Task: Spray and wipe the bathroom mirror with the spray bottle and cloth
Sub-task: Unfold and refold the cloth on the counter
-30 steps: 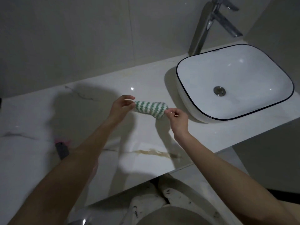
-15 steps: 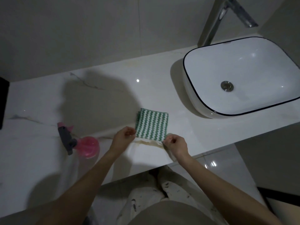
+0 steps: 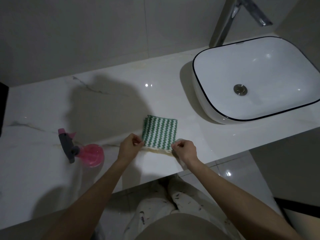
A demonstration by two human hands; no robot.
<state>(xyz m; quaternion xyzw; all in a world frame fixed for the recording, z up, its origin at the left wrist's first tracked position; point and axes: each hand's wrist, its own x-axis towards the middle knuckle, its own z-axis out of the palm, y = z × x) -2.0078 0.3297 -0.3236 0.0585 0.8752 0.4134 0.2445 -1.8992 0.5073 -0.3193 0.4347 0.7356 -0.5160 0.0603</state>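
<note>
A white marble counter (image 3: 107, 108) with grey veins runs along the wall. A folded green-and-white zigzag cloth (image 3: 160, 132) lies flat near its front edge, a pink spray bottle (image 3: 84, 151) stands to the left, and a white basin (image 3: 256, 80) sits at the far right.

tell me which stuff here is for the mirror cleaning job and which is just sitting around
For the job:
green and white cloth, folded flat on the counter, near corners pinched by the left hand and right hand
pink spray bottle, on the counter left of the cloth, untouched

Just there:
white basin
chrome tap
marble counter
</note>
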